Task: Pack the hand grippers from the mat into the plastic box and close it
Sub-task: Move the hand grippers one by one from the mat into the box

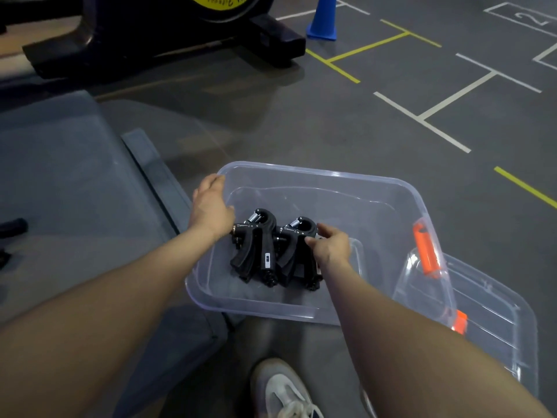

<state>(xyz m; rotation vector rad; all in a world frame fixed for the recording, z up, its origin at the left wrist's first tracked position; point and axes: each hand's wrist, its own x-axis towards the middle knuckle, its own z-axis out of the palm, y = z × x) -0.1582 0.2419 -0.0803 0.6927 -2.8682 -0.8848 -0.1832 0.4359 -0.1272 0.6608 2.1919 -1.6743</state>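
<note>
A clear plastic box [376, 188] stands on the floor in front of me. Inside it, near the left wall, lie black hand grippers [259, 245] with steel springs, packed side by side. My left hand [211, 206] rests at the box's left rim, fingers curved over the edge beside the left gripper. My right hand [331, 245] reaches into the box and pinches the right-hand gripper [297, 236] at its top. The clear lid [488, 300] with orange latches [425, 248] lies on the floor to the box's right, partly under it.
A grey mat [69, 182] lies to the left, with a dark object [13, 227] at its left edge. A black exercise machine [144, 28] stands behind it. A blue cone [322, 19] is on the lined floor. My white shoe [280, 390] is below the box.
</note>
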